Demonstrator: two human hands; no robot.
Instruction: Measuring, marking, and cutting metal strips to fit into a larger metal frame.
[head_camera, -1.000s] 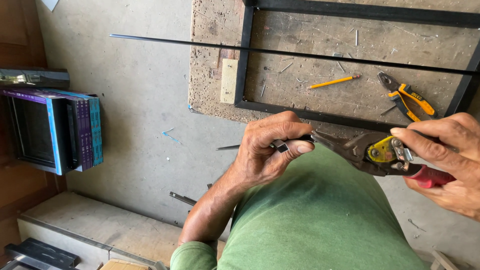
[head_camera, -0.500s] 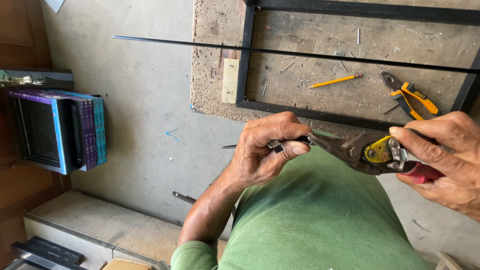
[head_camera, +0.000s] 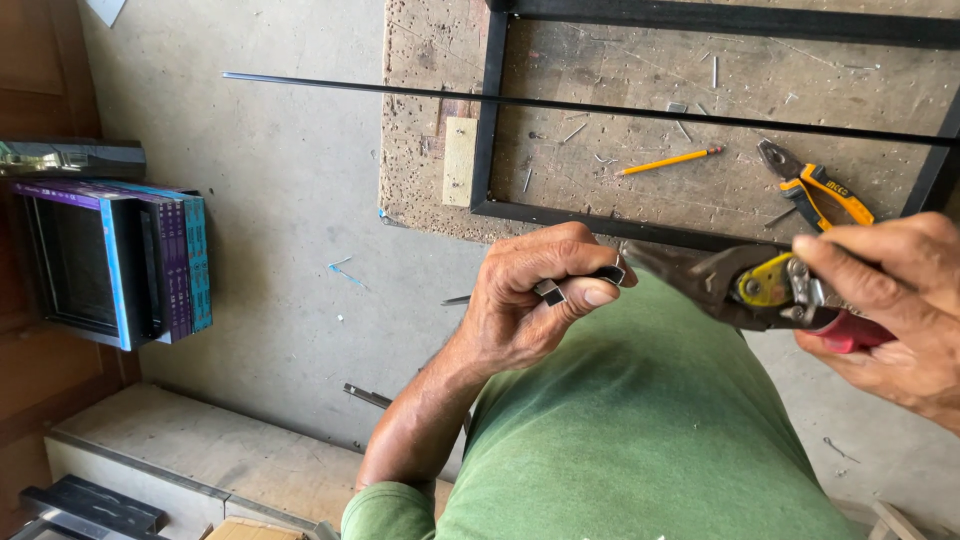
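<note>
Left hand (head_camera: 535, 300) curled tight, thumb and forefinger pinched on a short dark metal strip with a folded, squarish end (head_camera: 575, 285), held out level so its free tip meets the blades. Right hand (head_camera: 890, 310) closed round the red grips of a pair of tin snips with dark jaws and a yellow pivot body (head_camera: 745, 285), jaws pointed at the strip's tip and seemingly almost closed on it; hard to say whether already biting. Both held close over the lap in the green shirt (head_camera: 640, 430), probably for steadiness and a near view of the cut. Beyond, a worn, pitted wooden workbench (head_camera: 420, 120) carrying a black rectangular metal frame (head_camera: 487, 130), a long thin black rod (head_camera: 400, 90) laid across and overhanging the edge, a yellow pencil (head_camera: 668, 160) and orange-handled pliers (head_camera: 820, 190), all within easy reach of the hands. Off to the left, on the concrete floor, a row of flat boxes stood on edge with purple and blue spines (head_camera: 165, 260), their print too small to make out.
</note>
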